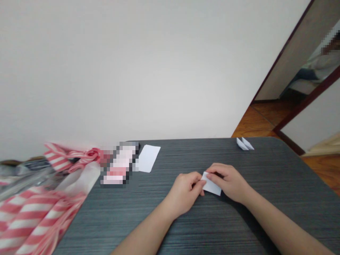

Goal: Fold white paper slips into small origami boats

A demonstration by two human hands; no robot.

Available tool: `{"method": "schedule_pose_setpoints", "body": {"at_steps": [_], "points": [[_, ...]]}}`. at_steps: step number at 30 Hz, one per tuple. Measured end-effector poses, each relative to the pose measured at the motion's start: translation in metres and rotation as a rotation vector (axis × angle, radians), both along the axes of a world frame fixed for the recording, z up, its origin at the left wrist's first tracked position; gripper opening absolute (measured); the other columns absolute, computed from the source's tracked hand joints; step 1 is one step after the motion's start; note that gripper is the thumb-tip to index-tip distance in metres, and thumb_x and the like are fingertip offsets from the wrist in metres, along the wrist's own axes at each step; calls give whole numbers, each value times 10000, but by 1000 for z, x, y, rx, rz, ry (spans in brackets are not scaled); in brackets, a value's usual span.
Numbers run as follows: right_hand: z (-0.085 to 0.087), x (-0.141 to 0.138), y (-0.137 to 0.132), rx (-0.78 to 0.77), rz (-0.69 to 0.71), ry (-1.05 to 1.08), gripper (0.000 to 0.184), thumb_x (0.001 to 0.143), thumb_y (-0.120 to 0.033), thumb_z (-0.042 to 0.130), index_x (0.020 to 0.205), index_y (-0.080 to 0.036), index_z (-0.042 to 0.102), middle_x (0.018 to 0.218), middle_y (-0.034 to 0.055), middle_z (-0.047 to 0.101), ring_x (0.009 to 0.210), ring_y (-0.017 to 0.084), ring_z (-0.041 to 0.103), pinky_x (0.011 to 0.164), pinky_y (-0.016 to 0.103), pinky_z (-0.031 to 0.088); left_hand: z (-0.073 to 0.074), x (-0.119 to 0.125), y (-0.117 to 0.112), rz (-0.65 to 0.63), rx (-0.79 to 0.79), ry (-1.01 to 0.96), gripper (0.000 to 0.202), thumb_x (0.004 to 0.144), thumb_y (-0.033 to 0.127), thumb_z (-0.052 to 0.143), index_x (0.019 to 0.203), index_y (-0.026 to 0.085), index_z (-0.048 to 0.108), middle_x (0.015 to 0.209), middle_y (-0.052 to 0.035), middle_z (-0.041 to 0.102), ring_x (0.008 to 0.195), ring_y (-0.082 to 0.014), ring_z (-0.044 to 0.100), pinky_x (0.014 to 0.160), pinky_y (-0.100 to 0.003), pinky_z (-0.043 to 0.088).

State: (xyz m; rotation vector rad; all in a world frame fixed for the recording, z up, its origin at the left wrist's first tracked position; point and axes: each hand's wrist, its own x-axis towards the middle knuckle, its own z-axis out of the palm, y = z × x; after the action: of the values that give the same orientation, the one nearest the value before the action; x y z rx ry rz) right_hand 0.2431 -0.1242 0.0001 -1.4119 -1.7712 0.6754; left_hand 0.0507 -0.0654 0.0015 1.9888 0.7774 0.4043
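Observation:
A small piece of white paper (pixel 212 187) is held just above the dark table, between my two hands. My left hand (pixel 187 191) pinches its left edge between thumb and fingers. My right hand (pixel 228 180) grips the upper edge, with the thumb pressed on the near face. The fingers behind the paper are partly hidden. Farther off, near the table's back right, stand two small folded white paper pieces (pixel 244 143) side by side. White paper sheets (pixel 149 158) lie flat at the back left.
A blurred-out rectangular item (pixel 119 164) lies at the table's left edge. Red-and-white striped cloth (pixel 34 216) and clear plastic (pixel 79 180) are heaped beside the table (pixel 127 226). A white wall (pixel 170 71) rises behind it, and a doorway opens at the right.

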Motion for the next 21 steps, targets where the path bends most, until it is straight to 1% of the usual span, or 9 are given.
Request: {"method": "schedule_pose_setpoints", "body": {"at_steps": [5, 14, 21], "points": [[0, -2, 0, 33, 14, -15, 123, 926, -207, 588, 879, -185, 700, 795, 28, 690, 738, 154, 634, 693, 254, 462, 0, -1, 0, -21, 20, 12, 291, 955, 283, 488, 728, 176, 635, 652, 19, 694, 543, -95, 531, 564, -204, 341], [3, -3, 1, -11, 0, 14, 183, 927, -200, 584, 794, -180, 708, 752, 21, 696, 708, 144, 637, 672, 244, 457, 1, -1, 0, -44, 41, 17, 299, 956, 269, 481, 712, 178, 626, 659, 16, 691, 569, -102, 552, 588, -205, 356], [3, -2, 1, -38, 17, 18, 203, 928, -209, 563, 788, -181, 707, 757, 29, 693, 716, 155, 634, 676, 255, 461, 1, -1, 0, -81, 40, 11, 317, 961, 257, 462, 699, 184, 625, 697, 4, 709, 602, -116, 585, 624, -215, 379]]}}
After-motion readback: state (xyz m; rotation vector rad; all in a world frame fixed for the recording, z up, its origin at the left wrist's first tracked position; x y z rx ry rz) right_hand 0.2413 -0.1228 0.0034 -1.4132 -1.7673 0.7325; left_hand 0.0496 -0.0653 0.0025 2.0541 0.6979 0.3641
